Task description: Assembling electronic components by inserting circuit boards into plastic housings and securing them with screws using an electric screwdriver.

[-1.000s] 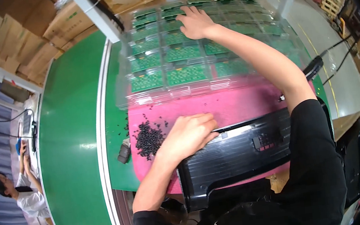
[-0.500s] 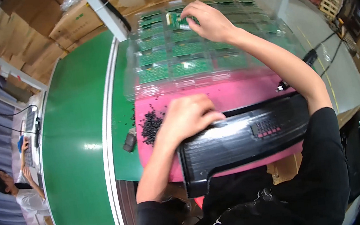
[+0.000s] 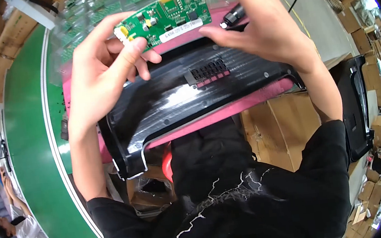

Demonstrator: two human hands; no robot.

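Held raised at upper centre, component side showing, is a green circuit board point(image 3: 164, 16). The left hand point(image 3: 97, 80) has its left end pinched, thumb over the lower-left corner close to the white connector point(image 3: 120, 34). The right hand point(image 3: 266, 23) is at the opposite end: fingers by the top edge, thumb spread below the lower corner; whether it bears on the board cannot be told. Judgement: sound handling calls for edge contact only, the left thumb clear of connector and parts, and both ends supported level.

Beneath, across mid-frame, a black panel point(image 3: 169, 98) with a slotted opening point(image 3: 209, 73) rests on a pink mat point(image 3: 254, 102). The board should be kept from scraping its glossy face. Beyond, at upper right, lies a corded black tool point(image 3: 237, 14), metal tip near the right thumb; care is advised there. Clear trays point(image 3: 57, 54) of boards are at upper left.
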